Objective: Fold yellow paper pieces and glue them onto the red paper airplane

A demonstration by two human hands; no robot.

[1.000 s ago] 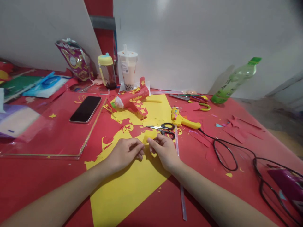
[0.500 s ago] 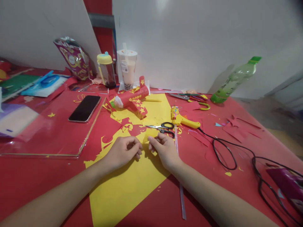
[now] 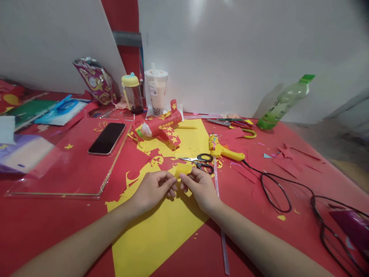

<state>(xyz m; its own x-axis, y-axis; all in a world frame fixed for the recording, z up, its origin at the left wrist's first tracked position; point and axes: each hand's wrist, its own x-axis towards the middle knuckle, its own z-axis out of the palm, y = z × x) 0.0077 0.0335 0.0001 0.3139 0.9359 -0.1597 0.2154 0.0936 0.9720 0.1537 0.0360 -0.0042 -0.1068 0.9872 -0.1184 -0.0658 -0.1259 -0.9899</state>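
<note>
A small yellow paper piece (image 3: 183, 169) is pinched between the thumb and fingers of my right hand (image 3: 200, 188). My left hand (image 3: 155, 189) touches the piece's left edge with thumb and index finger pressed together. Both hands hover over a large yellow sheet (image 3: 155, 234) with a cut, ragged upper left edge. Black-handled scissors (image 3: 201, 161) lie just beyond my right hand, blades pointing left. Behind them a red paper plane model (image 3: 164, 125) with yellow stars rests on yellow paper. A yellow glue gun (image 3: 227, 151) lies to the right.
A phone (image 3: 107, 139) lies on a clear folder at the left. A lidded bottle (image 3: 132, 93), a milk tea cup (image 3: 157, 92) and a snack bag (image 3: 96, 81) stand behind. At the right are a green bottle (image 3: 285, 103), a black cable (image 3: 273, 202) and red scraps.
The view has tilted up slightly, so the table items appear lower. My left hand has come nearer to my right hand, at the small yellow piece.
</note>
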